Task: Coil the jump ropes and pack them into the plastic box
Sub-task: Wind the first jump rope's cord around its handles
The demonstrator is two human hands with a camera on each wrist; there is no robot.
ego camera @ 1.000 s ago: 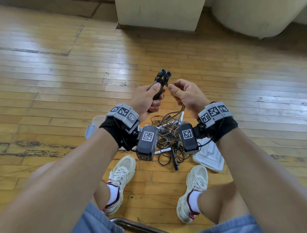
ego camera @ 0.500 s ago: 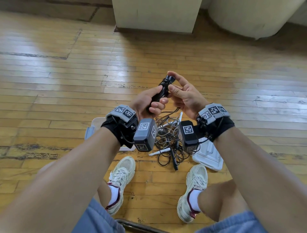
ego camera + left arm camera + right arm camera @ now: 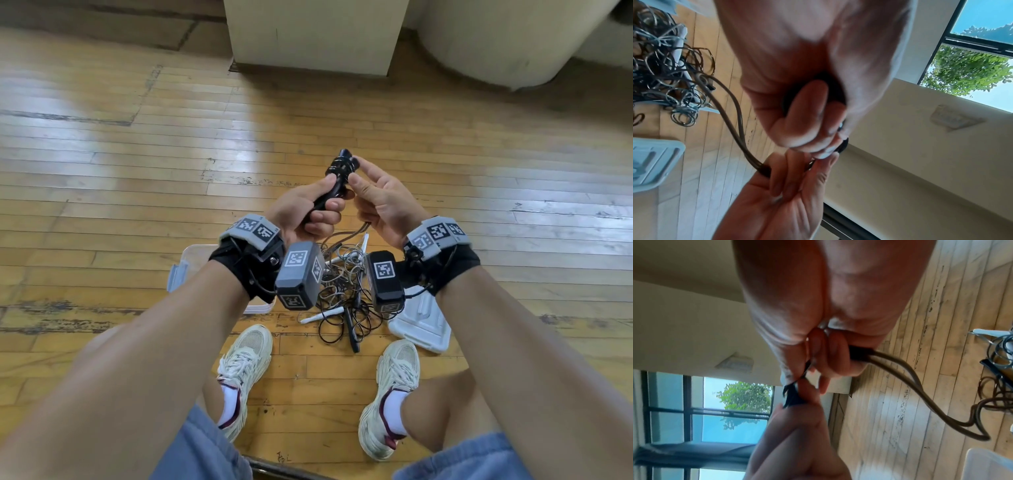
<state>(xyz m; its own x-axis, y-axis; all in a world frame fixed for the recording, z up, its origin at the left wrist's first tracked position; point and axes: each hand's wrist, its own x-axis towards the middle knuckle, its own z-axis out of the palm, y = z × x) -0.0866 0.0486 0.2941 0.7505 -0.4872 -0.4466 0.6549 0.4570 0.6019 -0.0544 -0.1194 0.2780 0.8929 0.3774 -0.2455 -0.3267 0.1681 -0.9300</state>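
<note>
My left hand [image 3: 308, 209] grips the black jump-rope handles [image 3: 337, 174], held upright above the floor with rope turns wound round their tops. My right hand [image 3: 376, 198] pinches the brown rope [image 3: 941, 379] right beside the handles; two strands of it [image 3: 729, 113] hang down to the tangled pile of jump ropes [image 3: 342, 287] on the floor. The clear plastic box [image 3: 191, 260] stands on the floor under my left wrist, mostly hidden by it. Its white lid [image 3: 424, 325] lies under my right wrist.
My two feet in pale sneakers [image 3: 246, 370] stand just near of the rope pile. A square cream pillar [image 3: 315, 34] and a round cream base [image 3: 507, 41] rise at the far edge. Wooden floor [image 3: 102, 171] stretches left and right.
My right hand has circled round the handle tops with the rope, from beside them to behind them. Both hands have shifted slightly; the left keeps its grip.
</note>
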